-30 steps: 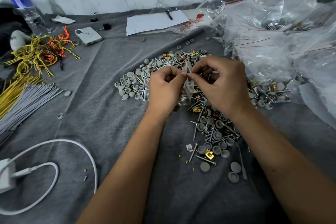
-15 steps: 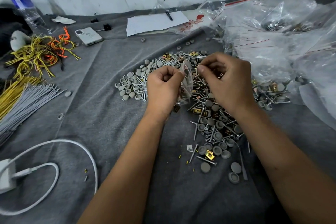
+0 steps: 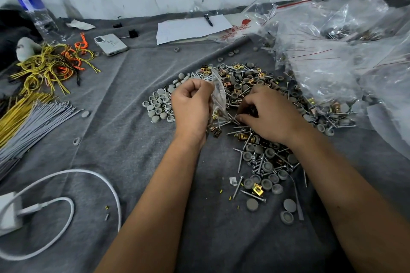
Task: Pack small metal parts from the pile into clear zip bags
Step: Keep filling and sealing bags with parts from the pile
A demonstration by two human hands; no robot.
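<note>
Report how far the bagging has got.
Done: filled clear bags lie heaped at the right. In hand: the left hand holds a partly filled zip bag while the right hand picks in the pile of screws, caps and clips. Left: most of that pile.

left hand holding zip bag; right hand on pile

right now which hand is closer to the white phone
Left. The left hand holds the small clear zip bag at the pile's left edge, on the side toward the white phone at the far left. The right hand reaches into the pile, farther from it.
</note>
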